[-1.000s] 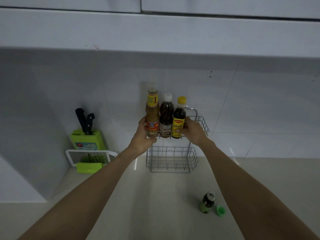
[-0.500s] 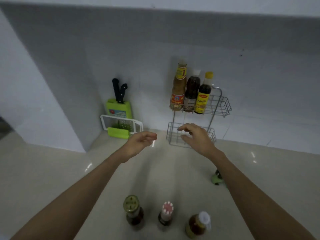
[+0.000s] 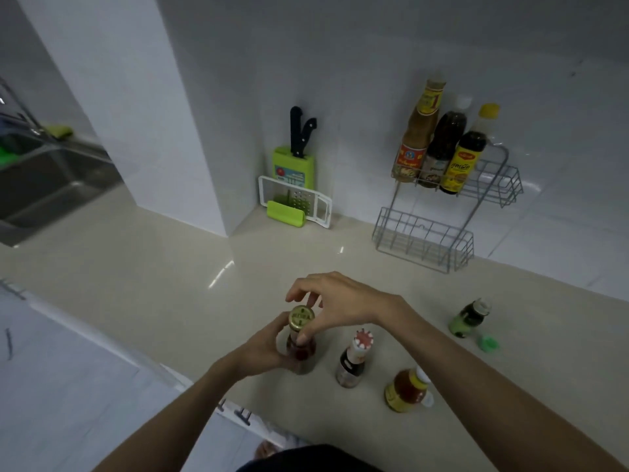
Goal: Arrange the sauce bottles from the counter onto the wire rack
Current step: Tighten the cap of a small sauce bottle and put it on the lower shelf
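A two-tier wire rack (image 3: 425, 233) stands against the back wall. Its upper tier holds three sauce bottles: an orange-labelled one (image 3: 417, 137), a dark one (image 3: 442, 148) and a yellow-capped one (image 3: 468, 155). The lower tier holds nothing. Near the counter's front edge stands a gold-capped bottle (image 3: 301, 335). My left hand (image 3: 269, 349) grips its body and my right hand (image 3: 337, 301) pinches its neck just under the cap. To its right stand a red-and-white-capped bottle (image 3: 354, 359) and an orange sauce bottle (image 3: 406, 390).
A small green bottle (image 3: 468, 318) with a loose green cap (image 3: 488, 344) sits at the right. A green knife block (image 3: 294, 161) and a grater (image 3: 296, 202) stand in the corner. A steel sink (image 3: 44, 185) lies far left. The counter edge (image 3: 190, 383) runs close below my hands.
Both hands left the rack's upper tier and came down to the front of the counter. They now hold the gold-capped bottle. My view tilted down and left.
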Tool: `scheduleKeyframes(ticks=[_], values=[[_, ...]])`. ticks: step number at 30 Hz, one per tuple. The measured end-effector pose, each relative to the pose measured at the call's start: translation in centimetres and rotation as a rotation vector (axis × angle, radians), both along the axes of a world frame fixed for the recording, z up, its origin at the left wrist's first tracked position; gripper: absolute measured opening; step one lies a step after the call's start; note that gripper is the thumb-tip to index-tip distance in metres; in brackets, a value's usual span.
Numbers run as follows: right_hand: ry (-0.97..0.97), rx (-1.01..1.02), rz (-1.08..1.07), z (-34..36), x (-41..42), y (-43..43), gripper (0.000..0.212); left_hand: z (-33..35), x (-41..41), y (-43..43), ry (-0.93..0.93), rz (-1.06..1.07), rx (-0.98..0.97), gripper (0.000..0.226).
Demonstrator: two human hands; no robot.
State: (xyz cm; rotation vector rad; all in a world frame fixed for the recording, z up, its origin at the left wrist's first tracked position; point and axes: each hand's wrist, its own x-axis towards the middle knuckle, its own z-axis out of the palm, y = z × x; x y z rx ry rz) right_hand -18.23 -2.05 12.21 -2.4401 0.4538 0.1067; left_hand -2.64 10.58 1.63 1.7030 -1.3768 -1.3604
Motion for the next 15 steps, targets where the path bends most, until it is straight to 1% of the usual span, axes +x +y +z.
scheduleKeyframes(ticks=[3, 5, 10, 15], values=[[-0.017, -0.138, 0.072, -0.5, 0.9, 1.0, 0.050, -1.2, -2.3, 0.2, -0.049, 0.204, -0.080, 0.047], [-0.009, -0.169, 0.079, -0.7, 1.1, 1.1, 0.045, -1.8, -3.0, 0.0, -0.049, 0.270, -0.098, 0.036], [-0.020, -0.159, 0.014, 0.3, 0.4, -0.2, 0.042, -0.9, -3.2, -1.7, -0.031, 0.328, -0.151, 0.026], [-0.129, -0.067, -0.144, 5.1, -0.7, -3.8, 0.040, 3.9, -3.3, -5.8, 0.020, 0.351, -0.214, 0.019]])
